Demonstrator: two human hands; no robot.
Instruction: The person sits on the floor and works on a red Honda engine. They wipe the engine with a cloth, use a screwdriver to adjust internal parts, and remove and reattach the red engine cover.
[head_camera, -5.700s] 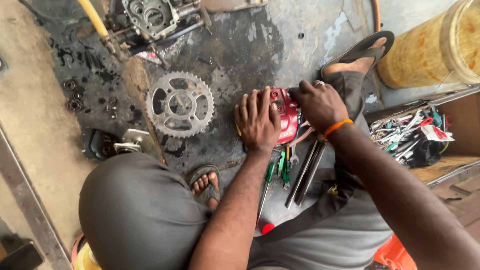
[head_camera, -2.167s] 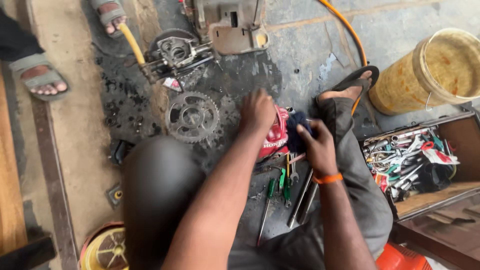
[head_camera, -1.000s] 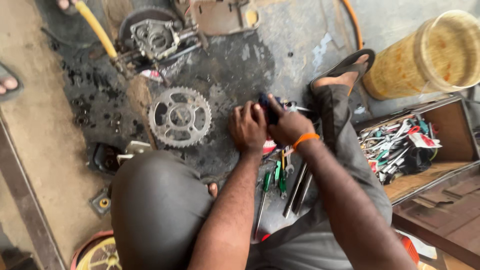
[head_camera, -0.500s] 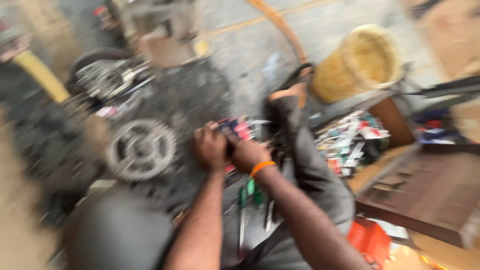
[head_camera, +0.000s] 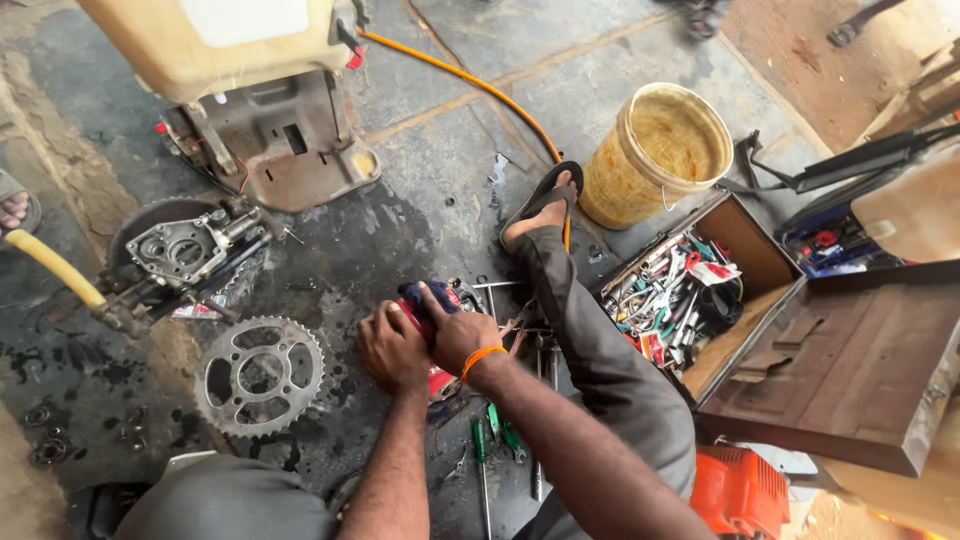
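Note:
My left hand (head_camera: 392, 347) and my right hand (head_camera: 455, 331) press together on a red rag (head_camera: 437, 381) wrapped around a small part on the oily floor in front of me. A dark blue piece of cloth (head_camera: 437, 296) shows under my right fingers. My right wrist wears an orange band (head_camera: 478, 357). A large toothed sprocket (head_camera: 260, 374) lies flat just left of my left hand. What the rag covers is hidden by both hands.
An engine part (head_camera: 185, 246) with a yellow hose (head_camera: 55, 269) lies at left, a cream machine housing (head_camera: 265, 95) behind it. A yellow bucket (head_camera: 657, 155) and an open wooden toolbox (head_camera: 690, 295) stand at right. Screwdrivers (head_camera: 484, 452) lie by my right leg (head_camera: 600, 360).
The view has swung up and steadied after a blur. Both hands stay together on the red rag, with the right hand now lying over the dark cloth.

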